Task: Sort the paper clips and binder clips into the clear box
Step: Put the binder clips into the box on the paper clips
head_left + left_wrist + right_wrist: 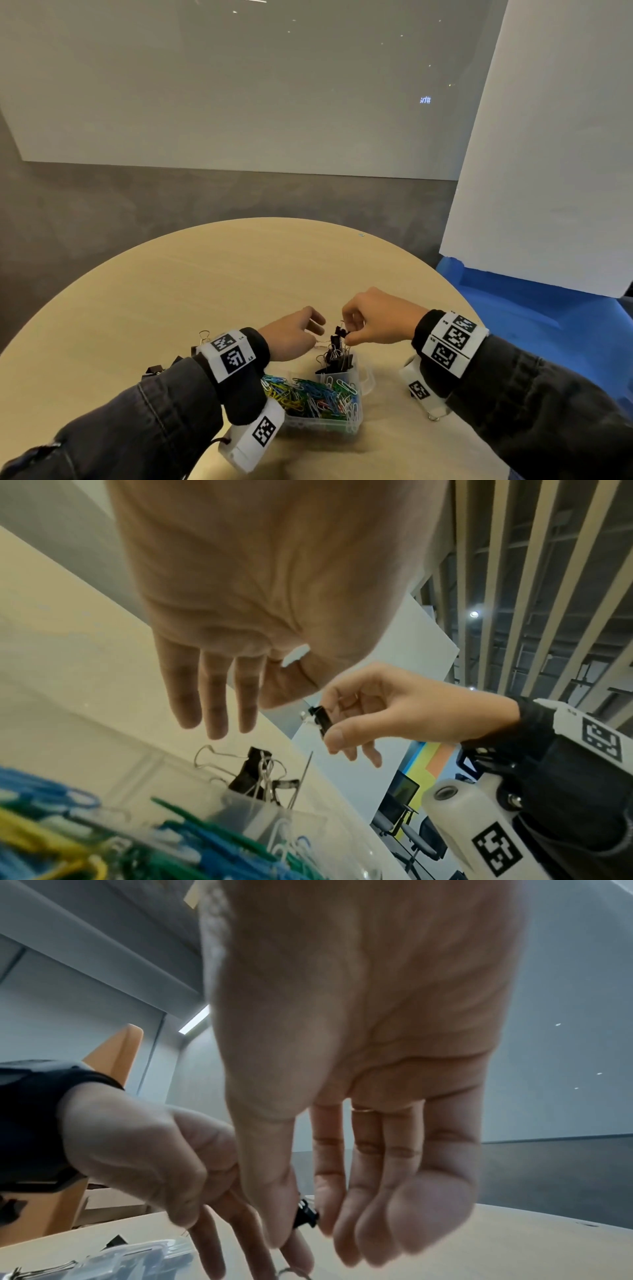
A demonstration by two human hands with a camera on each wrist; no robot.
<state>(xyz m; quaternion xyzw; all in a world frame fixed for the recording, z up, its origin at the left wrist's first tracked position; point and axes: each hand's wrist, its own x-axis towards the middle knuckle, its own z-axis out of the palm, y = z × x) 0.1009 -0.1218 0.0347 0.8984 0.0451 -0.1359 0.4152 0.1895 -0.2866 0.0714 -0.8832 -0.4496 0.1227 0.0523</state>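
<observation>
A clear box (318,423) stands on the round table near me. Its large compartment holds a heap of coloured paper clips (308,394), and the far right compartment is stuffed with black binder clips (337,363). Just above that compartment my right hand (346,337) pinches a small black binder clip (339,331) between thumb and forefinger, as the left wrist view (322,719) also shows. My left hand (313,334) hovers close beside it, fingers loosely extended. A thin wire runs by its thumb; whether the thumb pinches the wire is unclear.
Loose binder clips (204,337) lie on the table (239,274) left of my left wrist, one more (433,416) under my right wrist. A white panel (548,171) on a blue base stands beyond the table's right edge.
</observation>
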